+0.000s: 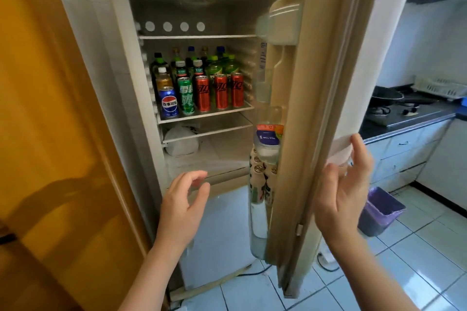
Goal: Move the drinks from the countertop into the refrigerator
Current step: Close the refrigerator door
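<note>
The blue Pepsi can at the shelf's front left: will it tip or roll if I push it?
The blue Pepsi can stands upright near the shelf edge, so a push could topple it. Once on its round side, it would probably roll. Its smooth metal may be slippery.

Home kitchen — refrigerator (121, 63), gas stove (394, 108), cabinets (404, 151), tiled floor (417, 255)

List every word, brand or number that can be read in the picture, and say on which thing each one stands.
"百事可乐", with the Pepsi globe: blue can, front left of the drinks shelf.
"雪碧" and a large "爽": green can beside it.
Large black script, not legible: three red cans.
Bottle labels behind the cans: too small to read.
Blue-lidded tub in the door: print blurred.
Sticker on the inner wall: blurred.
</note>
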